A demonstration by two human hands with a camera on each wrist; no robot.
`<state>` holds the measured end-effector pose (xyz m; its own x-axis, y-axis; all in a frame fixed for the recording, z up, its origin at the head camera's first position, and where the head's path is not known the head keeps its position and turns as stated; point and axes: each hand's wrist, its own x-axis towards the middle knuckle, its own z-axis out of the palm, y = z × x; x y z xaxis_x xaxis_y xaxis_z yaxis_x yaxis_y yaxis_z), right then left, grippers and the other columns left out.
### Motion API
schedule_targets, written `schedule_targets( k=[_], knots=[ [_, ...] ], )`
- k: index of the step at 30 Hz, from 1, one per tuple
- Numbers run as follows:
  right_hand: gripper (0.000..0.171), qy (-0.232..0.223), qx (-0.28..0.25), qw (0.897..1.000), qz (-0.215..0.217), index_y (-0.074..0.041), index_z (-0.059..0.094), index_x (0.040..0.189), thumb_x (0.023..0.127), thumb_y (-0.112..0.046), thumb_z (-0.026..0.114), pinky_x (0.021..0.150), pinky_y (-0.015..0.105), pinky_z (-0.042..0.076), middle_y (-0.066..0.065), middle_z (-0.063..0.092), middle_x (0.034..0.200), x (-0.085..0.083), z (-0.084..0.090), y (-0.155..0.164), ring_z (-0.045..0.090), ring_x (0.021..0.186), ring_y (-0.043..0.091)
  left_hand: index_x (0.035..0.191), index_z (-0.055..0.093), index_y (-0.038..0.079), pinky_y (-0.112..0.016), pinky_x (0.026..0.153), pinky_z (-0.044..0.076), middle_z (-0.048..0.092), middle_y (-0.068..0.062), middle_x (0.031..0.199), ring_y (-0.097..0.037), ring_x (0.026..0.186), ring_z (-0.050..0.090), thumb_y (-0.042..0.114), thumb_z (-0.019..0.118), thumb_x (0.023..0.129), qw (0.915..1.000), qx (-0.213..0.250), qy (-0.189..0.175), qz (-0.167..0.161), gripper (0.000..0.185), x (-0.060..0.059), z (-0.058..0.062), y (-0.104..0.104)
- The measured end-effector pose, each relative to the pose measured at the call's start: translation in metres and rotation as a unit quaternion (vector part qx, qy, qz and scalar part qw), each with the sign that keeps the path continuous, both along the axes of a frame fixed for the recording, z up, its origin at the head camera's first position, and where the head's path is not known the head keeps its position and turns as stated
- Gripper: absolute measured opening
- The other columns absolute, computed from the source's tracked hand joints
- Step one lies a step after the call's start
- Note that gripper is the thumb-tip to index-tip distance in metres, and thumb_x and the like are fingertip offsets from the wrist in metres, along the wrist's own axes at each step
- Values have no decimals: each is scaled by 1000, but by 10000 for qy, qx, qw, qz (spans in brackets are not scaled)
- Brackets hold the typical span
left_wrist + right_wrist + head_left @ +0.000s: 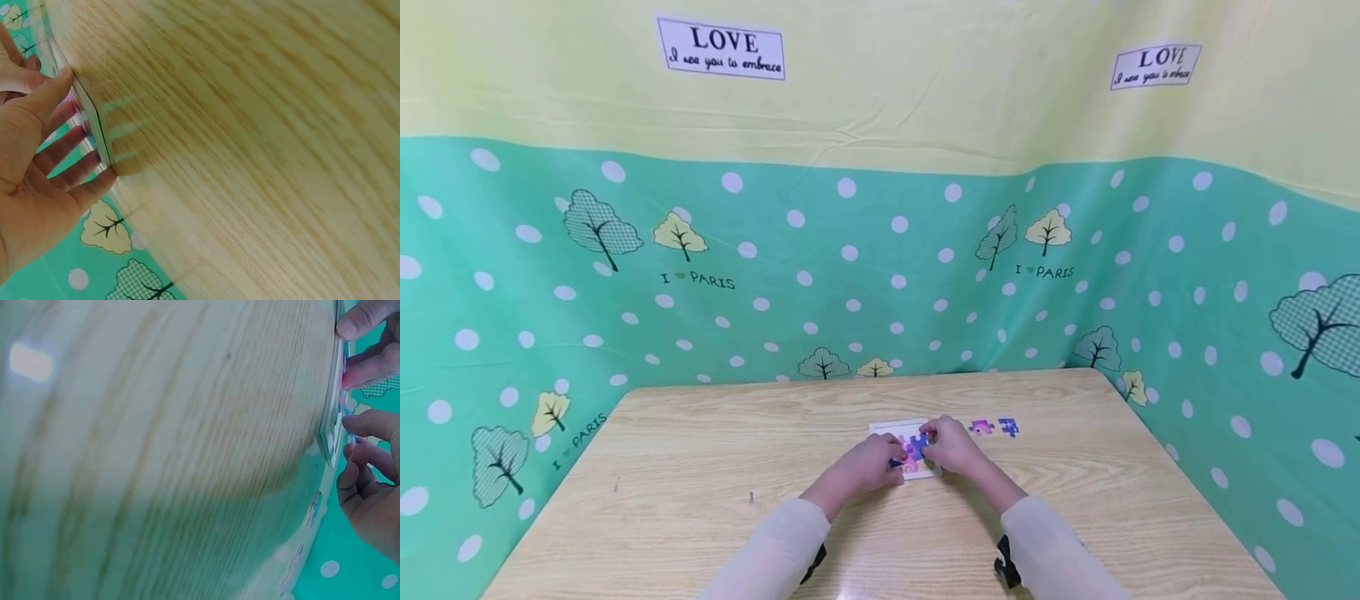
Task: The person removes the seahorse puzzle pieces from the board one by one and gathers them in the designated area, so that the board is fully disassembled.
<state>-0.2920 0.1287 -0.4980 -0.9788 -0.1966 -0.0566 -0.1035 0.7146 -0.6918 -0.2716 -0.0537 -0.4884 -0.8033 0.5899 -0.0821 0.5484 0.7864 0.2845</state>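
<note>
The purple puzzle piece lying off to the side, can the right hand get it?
Probably yes. The purple puzzle piece lies loose on the table just beside the right hand, with only a pink piece between them.

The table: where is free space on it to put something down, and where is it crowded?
The table is bare wood on its left half, from the left hand to the left edge, and along the far edge. It is crowded at the centre, where both hands, the right hand too, work on the puzzle board, with two loose pieces beside it.
</note>
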Motion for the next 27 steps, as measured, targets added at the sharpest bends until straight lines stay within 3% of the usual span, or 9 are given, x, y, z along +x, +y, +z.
schedule_targets(
  k=[15, 27],
  knots=[
    [39, -55, 17, 10000, -65, 0, 64, 114, 76, -4, 71, 63, 23, 49, 5, 58, 87, 2, 1, 3, 52, 75, 16, 118, 64, 14, -37, 105, 43, 56, -6, 129, -26, 119, 53, 29, 68, 84, 10000, -9, -13, 16, 37, -1, -2, 0],
    [40, 37, 112, 9998, -143, -1, 63, 116, 78, -8, 71, 61, 23, 48, 6, 58, 87, 4, 2, 8, 52, 74, 15, 119, 64, 15, -37, 107, 41, 55, -6, 132, -26, 122, 51, 29, 67, 85, 9999, -54, -76, 95, 37, 0, -1, 1]
  ],
)
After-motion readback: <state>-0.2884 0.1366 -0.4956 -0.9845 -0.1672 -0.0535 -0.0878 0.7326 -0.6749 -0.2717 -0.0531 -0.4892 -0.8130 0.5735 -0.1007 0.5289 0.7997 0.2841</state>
